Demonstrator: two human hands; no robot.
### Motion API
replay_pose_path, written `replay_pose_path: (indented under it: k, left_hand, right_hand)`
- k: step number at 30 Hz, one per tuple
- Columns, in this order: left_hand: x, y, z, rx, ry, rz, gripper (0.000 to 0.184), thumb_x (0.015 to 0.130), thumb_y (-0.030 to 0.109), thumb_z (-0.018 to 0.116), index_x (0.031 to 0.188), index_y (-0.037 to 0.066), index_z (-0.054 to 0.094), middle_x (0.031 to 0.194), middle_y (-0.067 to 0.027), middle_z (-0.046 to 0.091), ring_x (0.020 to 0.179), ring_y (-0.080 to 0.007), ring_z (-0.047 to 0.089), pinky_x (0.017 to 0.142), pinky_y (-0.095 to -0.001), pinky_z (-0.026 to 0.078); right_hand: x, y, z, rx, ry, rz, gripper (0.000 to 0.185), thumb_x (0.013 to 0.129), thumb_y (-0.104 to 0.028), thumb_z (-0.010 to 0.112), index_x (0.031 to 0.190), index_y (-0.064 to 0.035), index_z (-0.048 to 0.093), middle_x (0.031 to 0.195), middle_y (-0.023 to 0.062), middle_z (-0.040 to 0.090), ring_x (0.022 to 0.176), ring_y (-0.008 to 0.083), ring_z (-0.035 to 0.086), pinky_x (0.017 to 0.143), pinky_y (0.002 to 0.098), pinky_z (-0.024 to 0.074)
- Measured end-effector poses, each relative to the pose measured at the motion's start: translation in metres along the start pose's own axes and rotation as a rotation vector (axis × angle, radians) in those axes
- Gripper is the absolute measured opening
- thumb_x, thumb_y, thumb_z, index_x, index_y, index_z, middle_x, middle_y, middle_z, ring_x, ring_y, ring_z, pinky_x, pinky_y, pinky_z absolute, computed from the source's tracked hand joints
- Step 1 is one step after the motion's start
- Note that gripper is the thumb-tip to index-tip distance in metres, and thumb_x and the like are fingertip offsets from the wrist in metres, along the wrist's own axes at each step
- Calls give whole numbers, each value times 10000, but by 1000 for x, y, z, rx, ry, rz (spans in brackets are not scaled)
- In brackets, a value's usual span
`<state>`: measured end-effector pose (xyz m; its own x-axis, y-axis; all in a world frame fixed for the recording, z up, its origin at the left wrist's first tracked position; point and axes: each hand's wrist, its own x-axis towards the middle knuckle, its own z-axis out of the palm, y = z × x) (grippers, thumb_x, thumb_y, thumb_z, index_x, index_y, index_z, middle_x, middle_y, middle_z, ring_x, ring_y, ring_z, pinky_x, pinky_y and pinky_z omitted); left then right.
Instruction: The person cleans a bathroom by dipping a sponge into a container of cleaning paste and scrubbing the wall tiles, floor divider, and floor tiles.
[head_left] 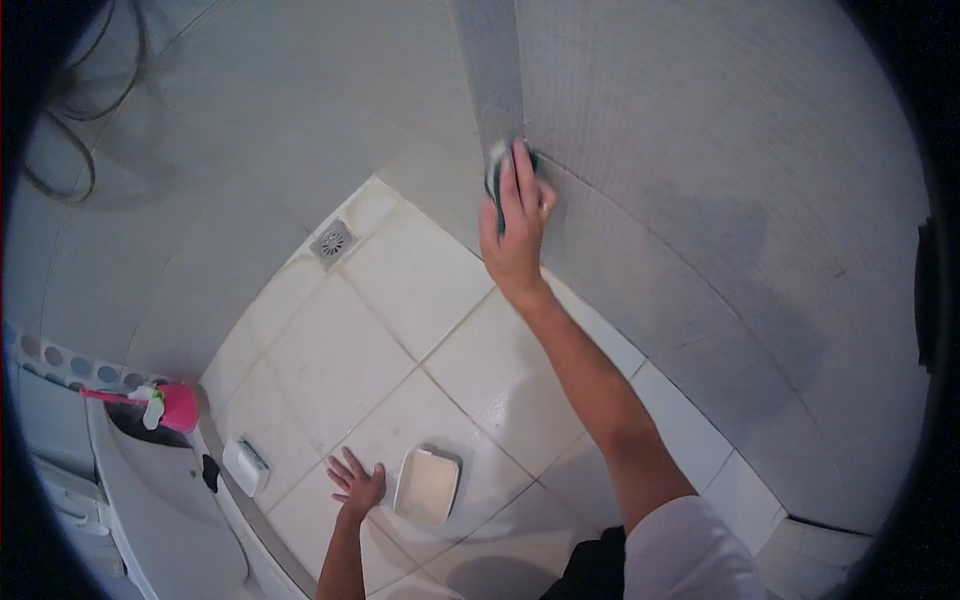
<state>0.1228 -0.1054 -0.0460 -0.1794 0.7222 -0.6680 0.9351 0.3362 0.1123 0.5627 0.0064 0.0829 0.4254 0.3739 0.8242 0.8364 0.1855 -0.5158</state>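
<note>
My right hand (517, 215) presses a dark green scouring pad (491, 184) against the wall (620, 150), low down beside a darker vertical strip (490, 60). A little whitish foam shows at its fingertips, and the hand is slightly blurred. My left hand (357, 484) is open with its fingers spread, over or on the white floor tiles (345, 350); contact is hard to tell. Just to its right stands a white rectangular tub (430, 487) with something cream-coloured inside. The left hand holds nothing.
A square drain (333, 242) is set in the floor's far corner. At the left are a white basin-like fixture (170, 500), a pink container (179, 408) and a white box-shaped item (246, 467). A looped hose (90, 110) hangs at upper left.
</note>
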Motion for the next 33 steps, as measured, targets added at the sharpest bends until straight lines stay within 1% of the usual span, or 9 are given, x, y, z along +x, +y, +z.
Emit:
replay_pose_path:
  k: [4,7,11,15,18,20,22,27,33]
  left_hand:
    - [5,1,-4,-23,-87,-32,1056,819,624,514,1439,206,-231,1445,-140,-384,1317,-408,-351,978,-735,-56]
    - [14,-8,4,47,-56,-46,1016,843,602,506,1434,244,-239,1461,-133,-359,1344,-412,-297,982,-748,18]
    - [7,-5,-3,-10,-97,-24,1073,816,616,530,1434,200,-243,1432,-160,-396,1316,-419,-345,975,-741,-44]
    - [10,-2,-1,-5,-84,-25,1083,810,597,553,1437,197,-234,1435,-166,-388,1318,-434,-333,972,-747,-36]
    - [18,-10,4,8,-78,-31,1078,809,580,561,1441,197,-224,1444,-165,-374,1322,-446,-317,970,-753,-21]
    - [14,-7,2,16,-81,-38,1075,810,585,556,1442,202,-225,1441,-160,-381,1321,-439,-322,971,-753,-26]
    - [9,-2,-3,12,-103,-35,1067,812,590,547,1442,212,-227,1440,-155,-386,1326,-431,-320,981,-745,-27]
    - [4,-1,-6,20,-120,-52,1046,826,579,536,1442,217,-227,1449,-141,-379,1327,-402,-338,999,-728,-34]
    - [1,-2,-9,-14,-126,-9,1039,825,577,542,1452,213,-203,1457,-148,-363,1332,-412,-323,995,-729,-37]
  right_hand:
    - [-13,13,-11,43,-98,77,494,798,-20,543,1274,87,468,1380,187,430,1144,312,411,974,420,286]
    - [53,-33,-27,159,150,-111,485,839,-56,539,1297,80,458,1345,213,458,1186,310,431,1018,418,271]
    - [83,-40,-1,-14,205,-205,480,845,-59,534,1303,67,461,1335,223,464,1200,336,447,1009,443,270]
    - [-35,13,14,-45,39,184,434,831,-77,554,1245,48,521,1328,237,462,1192,319,456,1016,444,304]
    - [-18,4,-10,189,0,412,426,844,-64,541,1248,68,507,1268,241,511,1156,346,503,1023,441,336]
    - [57,-37,-44,3,188,26,373,847,-20,525,1213,49,537,1122,206,590,1113,337,539,997,385,375]
    - [136,-81,-73,24,379,-91,338,836,-17,535,1168,41,559,1045,194,599,1067,330,557,959,364,403]
    - [157,-78,-41,-236,163,-244,358,800,23,572,1157,34,535,1029,185,528,1023,342,548,898,369,441]
    - [46,-22,-28,-230,-152,384,377,782,7,598,1159,3,582,1082,175,602,1040,296,585,916,373,447]
